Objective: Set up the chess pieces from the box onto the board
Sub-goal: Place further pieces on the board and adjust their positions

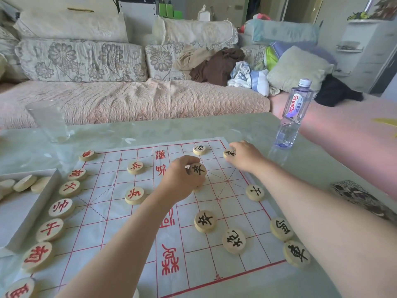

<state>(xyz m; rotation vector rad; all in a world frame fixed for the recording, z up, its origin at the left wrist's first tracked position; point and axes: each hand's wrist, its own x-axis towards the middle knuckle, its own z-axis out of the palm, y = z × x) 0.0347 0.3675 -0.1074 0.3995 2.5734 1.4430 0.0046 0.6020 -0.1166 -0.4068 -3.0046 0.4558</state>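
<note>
Sitting at the frame's left edge, the box (32,214) holds unplaced pieces (24,182). At centre, over the board (129,233), my left hand (180,181) grips a black-lettered piece (198,169); right of centre my right hand (246,157) pinches a second piece (229,153). My right forearm (305,203) could knock placed pieces (281,229) beneath it askew.

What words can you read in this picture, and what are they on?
"Ganten": label of the water bottle, printed sideways.
"漢界" and "楚河", red: middle strip of the board.
"卒", black: the held piece in the left hand.
"兵", red: two red pieces on the board.
The corner piece pinched by the right hand: too small to read.
</note>
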